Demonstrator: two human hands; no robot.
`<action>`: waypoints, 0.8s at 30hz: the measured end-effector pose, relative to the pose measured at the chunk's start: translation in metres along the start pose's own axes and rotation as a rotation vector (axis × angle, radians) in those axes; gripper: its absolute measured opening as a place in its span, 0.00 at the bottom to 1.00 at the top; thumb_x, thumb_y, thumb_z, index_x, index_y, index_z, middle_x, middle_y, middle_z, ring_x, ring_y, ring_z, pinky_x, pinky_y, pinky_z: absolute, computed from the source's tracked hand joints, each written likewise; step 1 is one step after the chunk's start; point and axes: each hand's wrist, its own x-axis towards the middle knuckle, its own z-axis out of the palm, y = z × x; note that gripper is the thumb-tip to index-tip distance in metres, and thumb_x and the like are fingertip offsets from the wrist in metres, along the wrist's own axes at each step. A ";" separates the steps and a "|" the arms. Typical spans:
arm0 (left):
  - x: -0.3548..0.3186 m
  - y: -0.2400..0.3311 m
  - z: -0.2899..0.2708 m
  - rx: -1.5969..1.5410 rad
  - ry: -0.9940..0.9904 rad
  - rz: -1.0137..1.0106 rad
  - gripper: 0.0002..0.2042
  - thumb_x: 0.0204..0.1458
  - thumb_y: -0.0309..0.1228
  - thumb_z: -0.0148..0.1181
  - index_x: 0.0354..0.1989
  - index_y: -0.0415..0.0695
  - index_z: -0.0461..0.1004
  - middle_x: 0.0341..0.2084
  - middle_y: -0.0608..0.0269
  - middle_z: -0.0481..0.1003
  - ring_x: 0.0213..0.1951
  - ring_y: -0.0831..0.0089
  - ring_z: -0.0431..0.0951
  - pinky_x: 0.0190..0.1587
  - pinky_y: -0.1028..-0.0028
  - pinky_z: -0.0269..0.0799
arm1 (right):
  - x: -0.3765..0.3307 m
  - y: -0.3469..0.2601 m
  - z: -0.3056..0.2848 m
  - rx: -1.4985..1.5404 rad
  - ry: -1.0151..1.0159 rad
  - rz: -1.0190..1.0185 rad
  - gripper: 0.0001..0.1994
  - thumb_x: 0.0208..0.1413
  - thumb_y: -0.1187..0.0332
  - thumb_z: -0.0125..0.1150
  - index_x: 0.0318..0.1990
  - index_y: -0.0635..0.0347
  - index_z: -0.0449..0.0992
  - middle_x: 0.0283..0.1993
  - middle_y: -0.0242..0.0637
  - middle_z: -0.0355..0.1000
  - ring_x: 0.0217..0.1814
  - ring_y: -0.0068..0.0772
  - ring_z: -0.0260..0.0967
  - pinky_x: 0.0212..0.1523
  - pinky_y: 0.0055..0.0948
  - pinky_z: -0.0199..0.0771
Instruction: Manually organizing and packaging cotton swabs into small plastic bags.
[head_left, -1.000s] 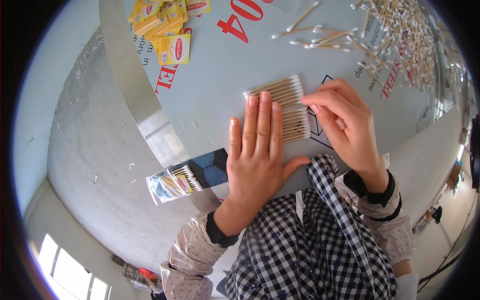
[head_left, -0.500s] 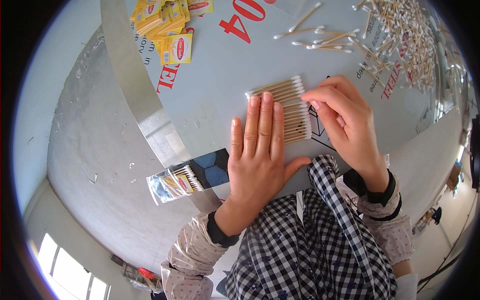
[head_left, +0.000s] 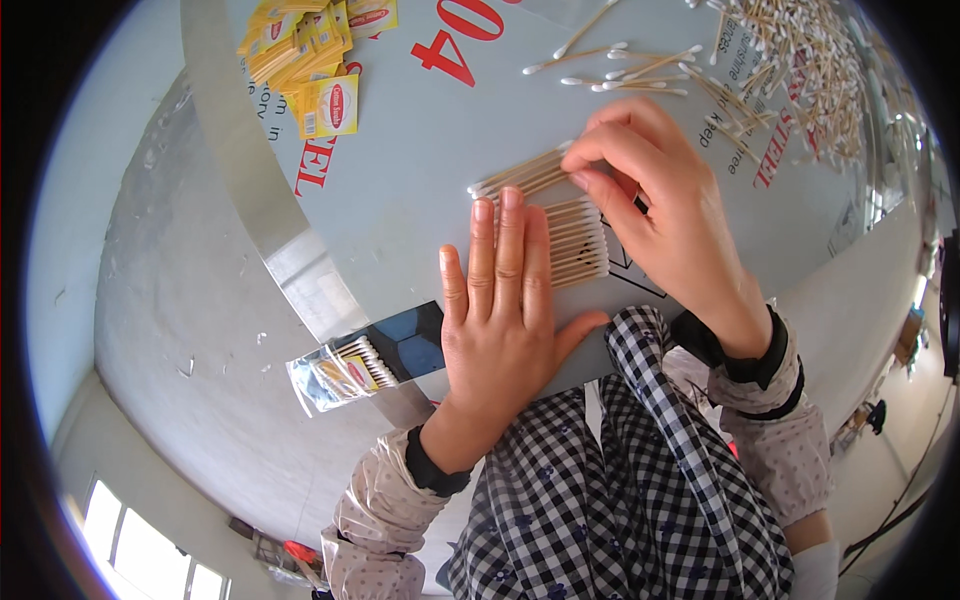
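Pressing flat with fingers extended, the left hand (head_left: 503, 315) covered a row of wooden cotton swabs (head_left: 577, 240) on the grey metal table (head_left: 420, 180). Just above that row, the right hand (head_left: 665, 215) pinched a small tilted swab bundle (head_left: 520, 175).

tan cotton swabs (head_left: 575, 240), yellow packets (head_left: 318, 62), checked shirt (head_left: 610, 500)

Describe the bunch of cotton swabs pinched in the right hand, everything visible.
The bunch of cotton swabs is a flat fan of thin, wooden-looking sticks with white tips. It lies slanted, low over the grey table; whether it touches the surface is unclear. The right hand pinches one end; the white tips at the other end are free. It sits just beyond the aligned row under the left hand.
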 end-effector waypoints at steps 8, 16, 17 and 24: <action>-0.006 -0.006 -0.001 -0.060 -0.059 0.078 0.51 0.49 0.63 0.56 0.70 0.32 0.49 0.71 0.38 0.49 0.73 0.44 0.46 0.70 0.43 0.39 | 0.003 0.012 -0.010 -0.053 0.078 0.000 0.06 0.53 0.80 0.61 0.36 0.57 0.75 0.37 0.32 0.70 0.28 0.28 0.67 0.26 0.25 0.66; -0.006 -0.004 -0.005 0.051 -0.134 0.068 0.52 0.49 0.66 0.52 0.70 0.31 0.50 0.71 0.39 0.50 0.73 0.48 0.47 0.71 0.46 0.37 | -0.035 -0.003 -0.024 0.103 -0.006 0.152 0.06 0.54 0.81 0.61 0.38 0.62 0.74 0.32 0.33 0.71 0.24 0.25 0.64 0.25 0.22 0.65; -0.005 -0.004 -0.005 0.055 -0.129 0.067 0.52 0.49 0.66 0.51 0.70 0.31 0.50 0.71 0.39 0.50 0.73 0.47 0.47 0.71 0.46 0.37 | -0.038 -0.004 -0.023 0.103 -0.004 0.153 0.06 0.54 0.81 0.61 0.38 0.62 0.74 0.32 0.33 0.71 0.24 0.25 0.64 0.25 0.22 0.65; 0.001 -0.001 -0.005 0.032 -0.096 0.024 0.51 0.47 0.67 0.52 0.69 0.34 0.56 0.70 0.46 0.55 0.72 0.53 0.51 0.71 0.47 0.39 | -0.039 0.000 -0.009 0.024 0.032 0.057 0.09 0.51 0.82 0.62 0.38 0.59 0.72 0.32 0.33 0.72 0.24 0.30 0.70 0.23 0.27 0.68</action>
